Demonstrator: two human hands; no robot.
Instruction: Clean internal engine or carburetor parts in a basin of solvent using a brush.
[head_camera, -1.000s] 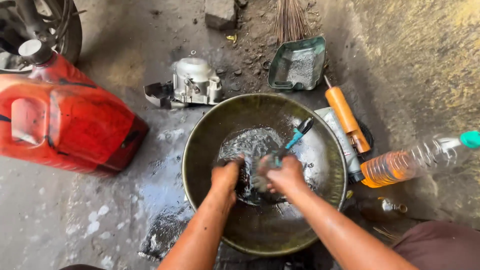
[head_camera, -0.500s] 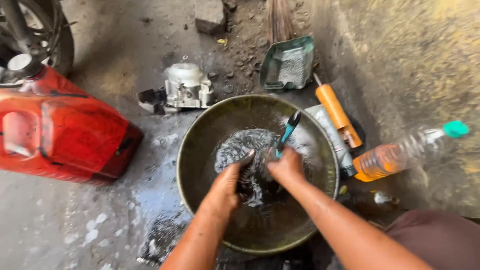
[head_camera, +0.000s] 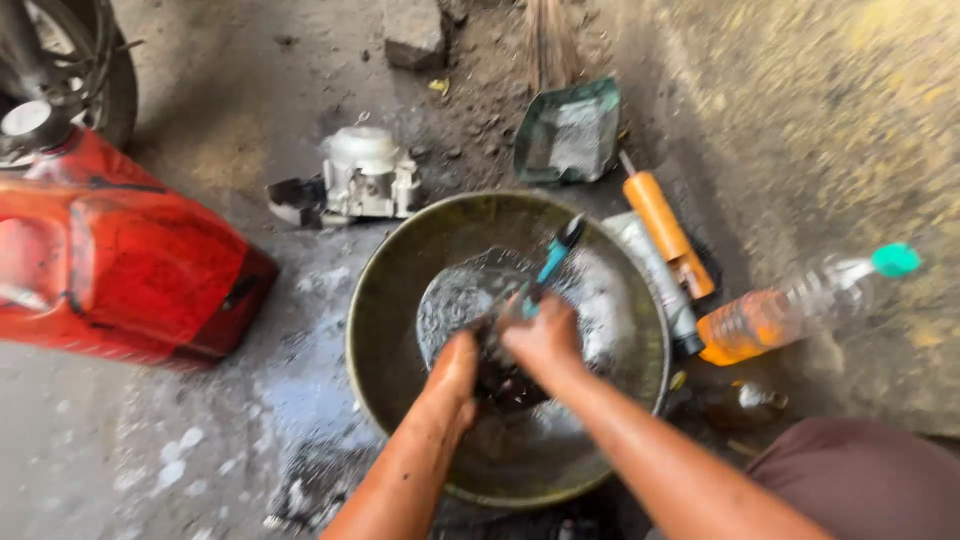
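both hands work inside a big round metal basin (head_camera: 400, 330) at frame centre, its bottom wet w/ dark oily liquid. right hand (head_camera: 545, 338) is clenched round a brush w/ a teal-and-black handle (head_camera: 552, 260); the handle sticks out toward 1 o'clock, its tip near the basin's far wall. left hand (head_camera: 455, 368) is curled over a small dark part (head_camera: 497, 375) sitting low in the basin, just at 7 o'clock of the right hand; the part is blurred and mostly covered, can't tell what it is. the two hands are touching or nearly so, right over the part.

around the basin: red plastic jerrycan (head_camera: 130, 270) lying on its side at 9 o'clock, well apart from the rim. grey metal engine part (head_camera: 365, 180) on the ground at 11 o'clock, near the rim. green metal dustpan (head_camera: 570, 130) at 12–1 o'clock, a broom's bristles (head_camera: 548, 40) above it. orange-handled tool (head_camera: 665, 230) and a grey tube (head_camera: 660, 285) lie side by side just beside the rim at 2 o'clock. clear plastic bottle w/ amber liquid and teal cap (head_camera: 790, 305) lies on its side at 3 o'clock. motorbike wheel (head_camera: 70, 60) at top left corner. floor is stained concrete (head_camera: 200, 440), wet by the basin.
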